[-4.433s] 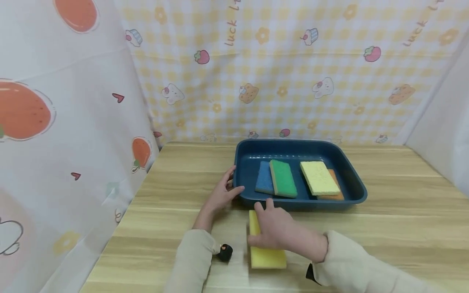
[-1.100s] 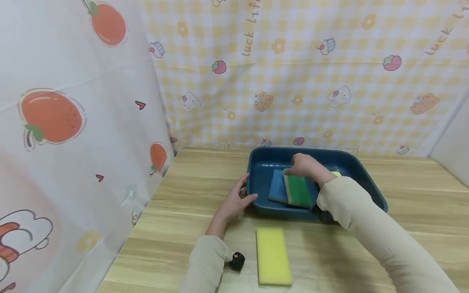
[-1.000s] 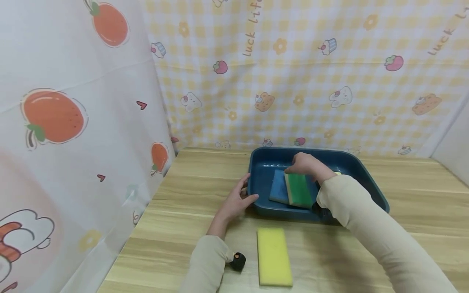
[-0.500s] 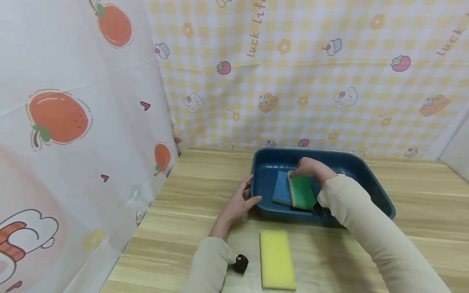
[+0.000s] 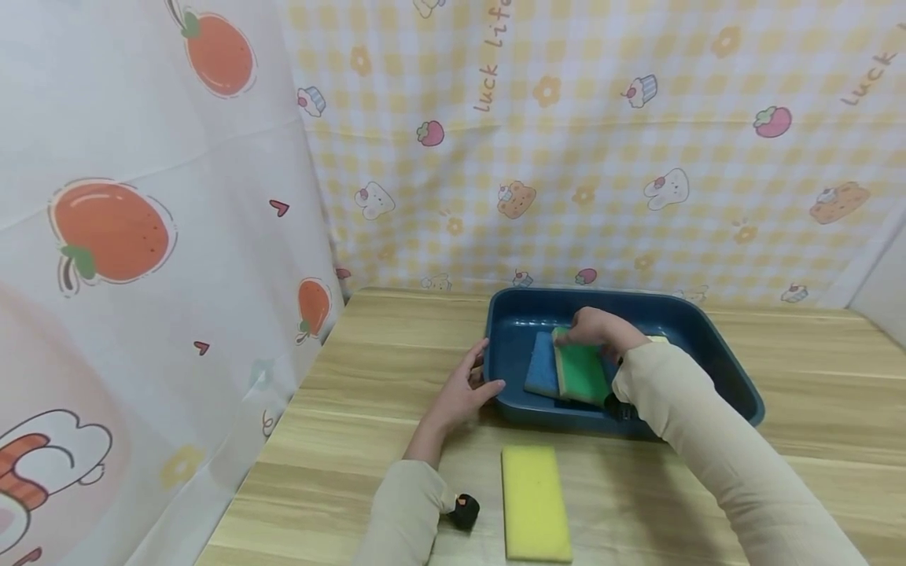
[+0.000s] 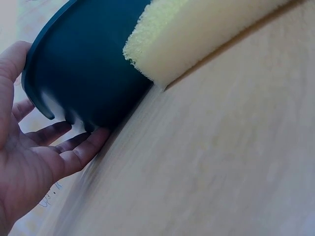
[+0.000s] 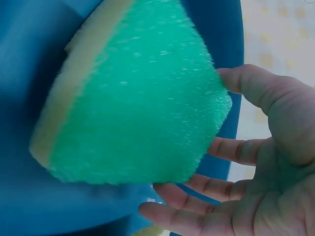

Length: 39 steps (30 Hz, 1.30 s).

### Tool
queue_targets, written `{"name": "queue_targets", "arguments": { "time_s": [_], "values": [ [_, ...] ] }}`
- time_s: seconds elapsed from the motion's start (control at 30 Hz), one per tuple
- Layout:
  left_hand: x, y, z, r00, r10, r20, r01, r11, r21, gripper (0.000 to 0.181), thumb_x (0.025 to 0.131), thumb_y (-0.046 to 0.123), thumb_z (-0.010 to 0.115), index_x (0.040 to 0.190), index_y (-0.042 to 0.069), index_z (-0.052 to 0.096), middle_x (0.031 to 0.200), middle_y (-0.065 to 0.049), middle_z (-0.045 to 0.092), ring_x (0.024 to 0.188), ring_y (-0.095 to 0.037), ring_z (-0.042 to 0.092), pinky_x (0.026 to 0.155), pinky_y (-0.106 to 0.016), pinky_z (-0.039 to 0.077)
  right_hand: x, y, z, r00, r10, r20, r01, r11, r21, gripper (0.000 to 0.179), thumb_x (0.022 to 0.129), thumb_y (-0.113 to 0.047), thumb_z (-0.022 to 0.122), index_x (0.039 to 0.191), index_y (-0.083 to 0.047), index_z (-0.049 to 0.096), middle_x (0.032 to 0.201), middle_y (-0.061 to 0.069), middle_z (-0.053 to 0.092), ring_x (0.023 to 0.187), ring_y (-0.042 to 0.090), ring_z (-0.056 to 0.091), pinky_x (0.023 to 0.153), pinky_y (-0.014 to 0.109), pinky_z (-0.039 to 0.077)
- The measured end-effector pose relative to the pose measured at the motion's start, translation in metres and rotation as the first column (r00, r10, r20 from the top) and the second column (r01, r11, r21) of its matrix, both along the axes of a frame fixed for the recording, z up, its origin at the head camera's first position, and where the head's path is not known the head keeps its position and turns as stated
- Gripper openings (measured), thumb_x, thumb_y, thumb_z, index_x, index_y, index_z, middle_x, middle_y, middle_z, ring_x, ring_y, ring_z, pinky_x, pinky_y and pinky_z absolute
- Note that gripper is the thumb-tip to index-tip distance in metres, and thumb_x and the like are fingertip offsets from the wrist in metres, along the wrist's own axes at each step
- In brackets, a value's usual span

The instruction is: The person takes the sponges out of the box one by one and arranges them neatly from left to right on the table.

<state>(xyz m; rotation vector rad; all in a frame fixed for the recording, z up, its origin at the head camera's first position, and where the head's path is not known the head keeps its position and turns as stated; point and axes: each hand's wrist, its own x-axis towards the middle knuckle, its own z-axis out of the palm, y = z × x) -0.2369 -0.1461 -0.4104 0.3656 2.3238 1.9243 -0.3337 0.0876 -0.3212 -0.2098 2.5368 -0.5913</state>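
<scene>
My left hand (image 5: pixel 458 393) grips the left wall of a deep dark blue tray (image 5: pixel 739 377), thumb over the rim and fingertips against the outside, as the left wrist view shows. Inside the tray my right hand (image 5: pixel 598 326) pinches the far end of a green sponge (image 7: pixel 133 98) with a pale foam layer, thumb on one edge and fingers on another. That sponge partly overlaps a blue sponge (image 5: pixel 542 365) to its left. On the table in front of the tray lies a yellow sponge (image 5: pixel 535 503), with neither hand touching it.
A pale yellow sponge (image 5: pixel 658 339) barely shows in the tray behind my right forearm. The tray stands on a wood-grain table (image 5: pixel 354 440). Patterned cloth (image 5: pixel 453 157) hangs behind the table and along its left side.
My right hand has left the yellow sponge on the table and moved into the tray to the green sponge, whose far end has shifted slightly. My left hand stays on the tray.
</scene>
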Motion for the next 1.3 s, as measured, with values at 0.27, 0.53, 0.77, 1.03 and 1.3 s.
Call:
{"name": "queue_targets", "arguments": {
  "time_s": [0.27, 0.53, 0.77, 1.03, 1.3],
  "values": [
    [0.007, 0.000, 0.009, 0.999, 0.000, 0.034, -0.001, 1.000, 0.017, 0.070, 0.086, 0.017, 0.060, 0.144, 0.017, 0.020, 0.139, -0.017, 0.031, 0.123, -0.035, 0.037, 0.098, -0.049, 0.033, 0.009, 0.000, 0.008, 0.998, -0.018, -0.066, 0.013, 0.997, -0.070, 0.061, 0.087, -0.040, 0.053, 0.123, 0.008, 0.040, 0.106, 0.023, 0.049, 0.091, 0.034, 0.053, 0.070, 0.049, 0.051],
    [0.018, 0.001, 0.024, 0.999, -0.005, 0.043, 0.005, 1.000, 0.002, 0.069, 0.087, 0.015, 0.058, 0.144, 0.013, 0.019, 0.139, -0.019, 0.031, 0.123, -0.036, 0.037, 0.097, -0.048, 0.035, 0.031, -0.003, 0.026, 0.991, 0.002, -0.135, -0.001, 1.000, 0.011, 0.061, 0.085, -0.043, 0.054, 0.119, 0.007, 0.043, 0.101, 0.022, 0.051, 0.081, 0.028, 0.056, 0.053, 0.037, 0.052],
    [0.019, 0.001, 0.026, 0.999, -0.003, 0.048, 0.002, 1.000, 0.013, 0.069, 0.087, 0.015, 0.058, 0.144, 0.013, 0.019, 0.139, -0.019, 0.030, 0.123, -0.037, 0.037, 0.097, -0.048, 0.035, 0.058, -0.009, 0.039, 0.975, 0.095, -0.201, -0.072, 0.990, 0.118, 0.057, 0.082, -0.044, 0.055, 0.112, 0.004, 0.049, 0.090, 0.017, 0.053, 0.070, 0.024, 0.056, 0.046, 0.035, 0.051],
    [0.020, 0.001, 0.027, 0.998, 0.003, 0.059, -0.002, 1.000, -0.011, 0.069, 0.088, 0.017, 0.058, 0.144, 0.015, 0.019, 0.140, -0.018, 0.030, 0.123, -0.037, 0.037, 0.097, -0.049, 0.034, 0.085, -0.013, 0.043, 0.969, 0.096, -0.228, -0.063, 0.987, 0.147, 0.065, 0.080, -0.042, 0.055, 0.121, 0.007, 0.042, 0.092, 0.020, 0.045, 0.076, 0.026, 0.052, 0.043, 0.033, 0.050],
    [0.019, 0.003, 0.029, 0.999, -0.009, 0.051, 0.009, 1.000, -0.005, 0.070, 0.087, 0.019, 0.059, 0.144, 0.013, 0.019, 0.141, -0.020, 0.028, 0.124, -0.037, 0.035, 0.098, -0.049, 0.033, 0.118, -0.007, 0.037, 0.929, 0.179, -0.325, -0.118, 0.973, 0.196, 0.063, 0.078, -0.041, 0.055, 0.114, 0.010, 0.045, 0.086, 0.018, 0.045, 0.065, 0.024, 0.049, 0.044, 0.028, 0.043]
  ]
}}
